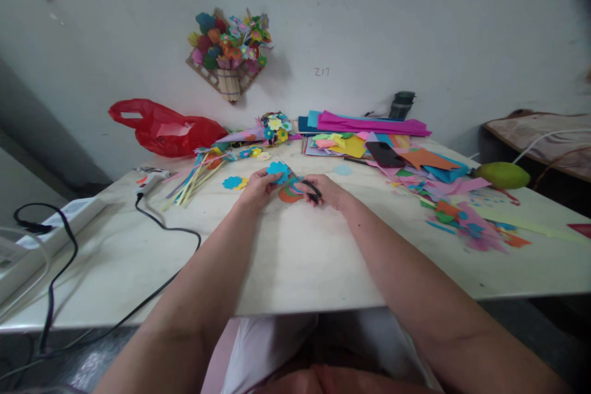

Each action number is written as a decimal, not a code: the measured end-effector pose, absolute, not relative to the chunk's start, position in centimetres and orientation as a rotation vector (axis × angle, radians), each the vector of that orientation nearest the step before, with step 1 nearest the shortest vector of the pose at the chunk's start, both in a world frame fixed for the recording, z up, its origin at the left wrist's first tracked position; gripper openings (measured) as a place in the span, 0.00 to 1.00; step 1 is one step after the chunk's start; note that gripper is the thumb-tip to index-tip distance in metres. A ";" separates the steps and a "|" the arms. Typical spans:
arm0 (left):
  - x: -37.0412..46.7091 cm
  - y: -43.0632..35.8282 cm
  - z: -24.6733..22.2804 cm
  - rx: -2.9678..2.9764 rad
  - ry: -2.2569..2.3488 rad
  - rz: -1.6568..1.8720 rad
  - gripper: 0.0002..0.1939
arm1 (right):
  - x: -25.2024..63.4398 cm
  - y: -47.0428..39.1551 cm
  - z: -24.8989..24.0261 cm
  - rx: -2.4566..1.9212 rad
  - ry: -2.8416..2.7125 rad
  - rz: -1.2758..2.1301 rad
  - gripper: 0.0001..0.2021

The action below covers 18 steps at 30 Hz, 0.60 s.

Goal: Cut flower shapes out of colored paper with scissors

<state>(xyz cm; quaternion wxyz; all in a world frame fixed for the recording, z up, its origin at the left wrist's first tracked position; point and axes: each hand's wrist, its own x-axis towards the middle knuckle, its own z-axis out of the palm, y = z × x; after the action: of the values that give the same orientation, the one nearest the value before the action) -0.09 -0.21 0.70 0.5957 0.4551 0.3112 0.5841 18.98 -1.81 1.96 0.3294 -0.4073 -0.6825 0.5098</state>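
Note:
Between thumb and fingers, my left hand (259, 189) pinches a blue paper flower (277, 171) with a scalloped edge. My right hand (325, 189) is closed around black-handled scissors (314, 189), whose blades point up and left beside the flower. Under and between the hands lie a few overlapping coloured discs, the lowest an orange disc (289, 197). Left of my left hand, a blue flower cutout (231, 183) and a yellow one rest on the table. A pale blue disc (342, 170) lies beyond my right hand.
A glue gun (150, 183) with a black cord and a power strip (60, 228) occupy the left. A red plastic bag (168, 129) is at the back. Coloured sheets (373, 124), a phone (384, 154), paper scraps (475, 225) and a green fruit (502, 175) spread across the right.

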 end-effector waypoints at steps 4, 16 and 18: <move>0.0 -0.3 0.8 1.034 0.720 1.368 0.09 | 18.9 -1.8 1.9 -1.061 -1.789 1.331 0.15; 0.1 -0.1 0.7 1.014 0.711 1.366 0.09 | 18.7 -2.0 2.2 -1.062 -1.777 1.349 0.13; 0.1 -0.1 0.6 1.016 0.705 1.367 0.09 | 18.7 -2.0 2.2 -1.063 -1.776 1.351 0.12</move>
<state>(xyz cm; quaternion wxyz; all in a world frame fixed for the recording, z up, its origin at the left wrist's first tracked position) 0.05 -0.12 0.63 0.6043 0.4392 0.3047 0.5909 18.68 -2.03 2.17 0.3288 -0.4061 -0.6785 0.5163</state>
